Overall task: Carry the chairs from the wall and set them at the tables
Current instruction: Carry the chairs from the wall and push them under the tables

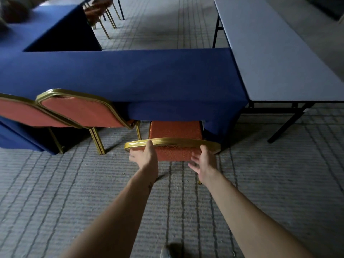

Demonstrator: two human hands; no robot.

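Note:
A chair with a gold frame and orange padding stands at the blue-clothed table, its seat pushed under the cloth's front edge. My left hand is at the left part of the chair's gold top rail, thumb against the rail and fingers stretched out to the left. Just behind the right part of the backrest is my right hand, fingers spread and holding nothing; I cannot tell whether it touches the rail.
Two matching chairs stand at the same table to the left. A bare grey folding table adjoins on the right, its black legs reaching onto the carpet. More chairs stand at the far tables. My shoe shows below.

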